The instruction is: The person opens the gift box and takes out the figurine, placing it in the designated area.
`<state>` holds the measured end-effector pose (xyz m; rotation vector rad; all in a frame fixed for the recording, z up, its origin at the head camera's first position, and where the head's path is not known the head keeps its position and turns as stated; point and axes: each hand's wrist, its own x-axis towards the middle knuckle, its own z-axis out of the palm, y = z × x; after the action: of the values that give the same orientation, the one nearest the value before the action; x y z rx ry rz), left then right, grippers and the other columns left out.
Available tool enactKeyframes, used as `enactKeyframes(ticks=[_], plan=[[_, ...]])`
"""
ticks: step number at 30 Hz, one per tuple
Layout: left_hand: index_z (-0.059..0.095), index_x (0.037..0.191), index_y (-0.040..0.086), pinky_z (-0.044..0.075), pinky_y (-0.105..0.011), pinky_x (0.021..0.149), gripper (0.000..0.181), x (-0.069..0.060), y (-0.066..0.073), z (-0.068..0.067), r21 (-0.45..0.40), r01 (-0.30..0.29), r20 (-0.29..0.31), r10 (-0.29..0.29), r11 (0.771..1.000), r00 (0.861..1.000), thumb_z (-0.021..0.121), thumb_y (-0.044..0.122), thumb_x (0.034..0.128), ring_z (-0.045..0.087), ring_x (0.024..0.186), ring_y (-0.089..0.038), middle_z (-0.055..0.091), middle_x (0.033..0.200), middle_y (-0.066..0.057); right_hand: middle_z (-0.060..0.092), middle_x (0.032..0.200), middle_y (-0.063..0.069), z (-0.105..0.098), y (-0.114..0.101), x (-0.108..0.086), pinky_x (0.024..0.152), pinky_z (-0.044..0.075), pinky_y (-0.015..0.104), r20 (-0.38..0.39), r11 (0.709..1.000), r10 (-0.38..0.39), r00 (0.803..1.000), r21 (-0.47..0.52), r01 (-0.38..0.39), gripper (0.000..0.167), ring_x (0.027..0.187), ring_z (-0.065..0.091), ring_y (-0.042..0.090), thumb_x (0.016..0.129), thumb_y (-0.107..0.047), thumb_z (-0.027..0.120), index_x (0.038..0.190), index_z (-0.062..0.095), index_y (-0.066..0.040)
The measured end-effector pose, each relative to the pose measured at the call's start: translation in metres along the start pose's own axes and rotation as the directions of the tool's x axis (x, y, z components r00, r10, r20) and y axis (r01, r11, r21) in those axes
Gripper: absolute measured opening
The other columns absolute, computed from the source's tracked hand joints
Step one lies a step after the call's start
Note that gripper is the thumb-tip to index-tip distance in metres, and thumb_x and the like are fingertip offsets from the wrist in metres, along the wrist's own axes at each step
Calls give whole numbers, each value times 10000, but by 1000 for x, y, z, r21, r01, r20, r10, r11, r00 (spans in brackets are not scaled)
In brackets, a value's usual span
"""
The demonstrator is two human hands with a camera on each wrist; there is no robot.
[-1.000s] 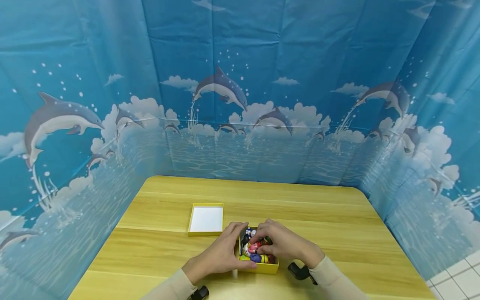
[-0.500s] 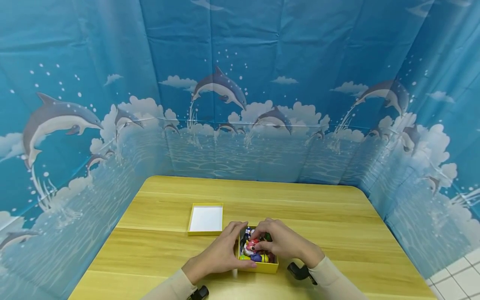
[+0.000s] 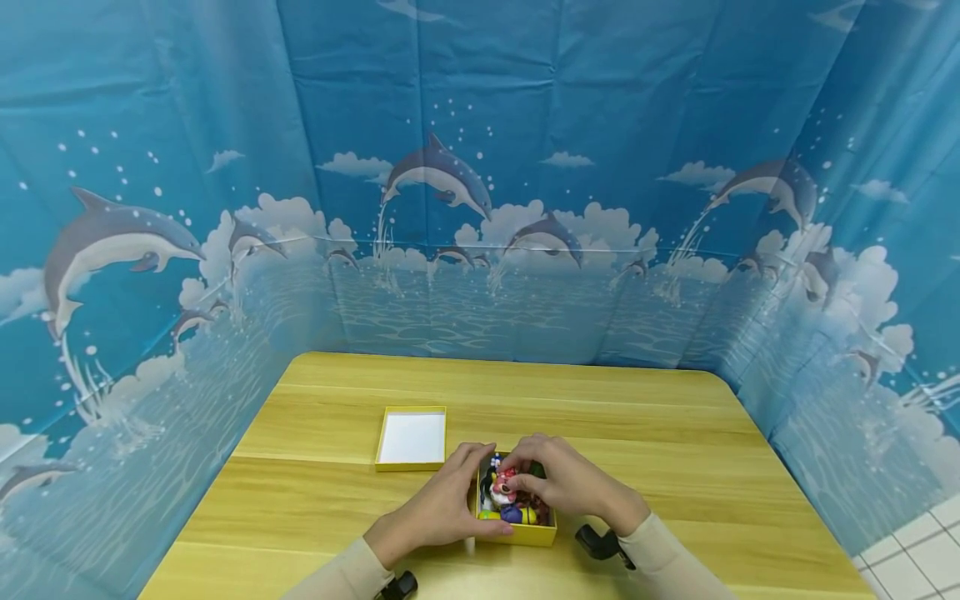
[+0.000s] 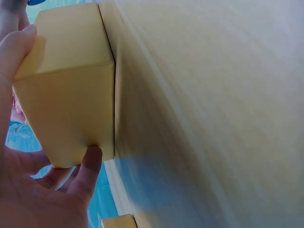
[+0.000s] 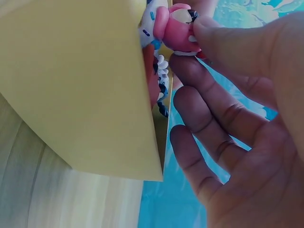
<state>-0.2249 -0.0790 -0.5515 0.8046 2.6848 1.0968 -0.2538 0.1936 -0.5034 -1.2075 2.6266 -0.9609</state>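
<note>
A yellow box [image 3: 517, 535] packed with small toy figurines stands on the table. My left hand [image 3: 442, 505] grips it by its left end, thumb on the near wall and fingers at the far side; in the left wrist view the fingertips press the box wall [image 4: 71, 107]. Above the box opening, my right hand [image 3: 568, 479] pinches a pink figurine [image 5: 178, 31] between thumb and forefinger. The right hand's other fingers hang loosely beside the box. Just in front of the right fingers lies a purple toy [image 3: 512, 514] inside the box. The fingers hide part of the contents.
A shallow yellow lid [image 3: 412, 438] with a white inside lies to the left behind the box. The wooden table [image 3: 637, 417] is bounded by a blue dolphin-print curtain [image 3: 480, 308] at the back and sides.
The pink figurine has turned and shifted slightly in my right fingers, so its face now shows from above. My left hand and the box have stayed in place.
</note>
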Motion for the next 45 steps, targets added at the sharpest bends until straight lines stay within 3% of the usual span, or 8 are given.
enactKeyframes(ticks=[4, 11, 19, 27, 38, 45], plan=[[313, 1850, 157, 577, -543, 1272, 1302, 0, 0, 1, 10, 1, 1, -1, 1000, 1000, 890, 820, 888, 608, 1533, -249, 453, 1777, -37, 818, 1216, -89, -2, -1, -1, 947, 661, 387, -14, 1000, 2, 1000, 1, -2, 196, 1078, 713, 26, 1152, -254, 766, 1330, 845, -231], [315, 1848, 155, 574, -546, 1278, 1311, -1, -2, 2, 6, 10, 4, -10, 1000, 1000, 881, 837, 883, 611, 1535, -252, 451, 1778, -38, 814, 1222, -74, -5, -3, -3, 885, 647, 305, -28, 999, 28, 999, 21, -27, 206, 1016, 717, 22, 1164, -259, 753, 1347, 831, -206], [317, 1847, 156, 573, -584, 1272, 1291, -3, -3, 2, 8, 9, 0, -9, 1000, 1000, 880, 823, 896, 610, 1545, -297, 450, 1783, -58, 812, 1249, -86, -8, -4, -4, 944, 683, 419, -66, 1000, 7, 998, 11, -6, 220, 1046, 738, 38, 1178, -285, 736, 1362, 823, -200], [326, 1843, 154, 576, -581, 1267, 1286, -2, -2, 2, 12, 5, -7, -5, 1000, 1000, 883, 820, 895, 615, 1532, -285, 457, 1775, -51, 811, 1314, -118, -15, -5, -8, 1067, 677, 469, -81, 999, 37, 996, 17, -36, 222, 1195, 771, 106, 1171, -255, 745, 1382, 813, -246], [330, 1842, 150, 562, -596, 1282, 1286, -1, -1, 1, 6, 4, -13, -4, 1000, 1000, 911, 789, 889, 615, 1539, -306, 460, 1774, -62, 802, 1293, -105, -26, -3, -10, 981, 659, 384, -154, 1000, -12, 988, -28, 8, 249, 1099, 698, 38, 1142, -194, 779, 1389, 802, -170], [328, 1844, 156, 564, -593, 1280, 1285, -1, 0, 3, 10, -1, -12, 1, 1000, 1000, 904, 797, 890, 618, 1539, -303, 466, 1770, -55, 813, 1285, -101, -33, -3, -12, 972, 654, 341, -182, 999, -26, 983, -35, 20, 246, 1093, 708, 42, 1117, -165, 807, 1360, 806, -204]])
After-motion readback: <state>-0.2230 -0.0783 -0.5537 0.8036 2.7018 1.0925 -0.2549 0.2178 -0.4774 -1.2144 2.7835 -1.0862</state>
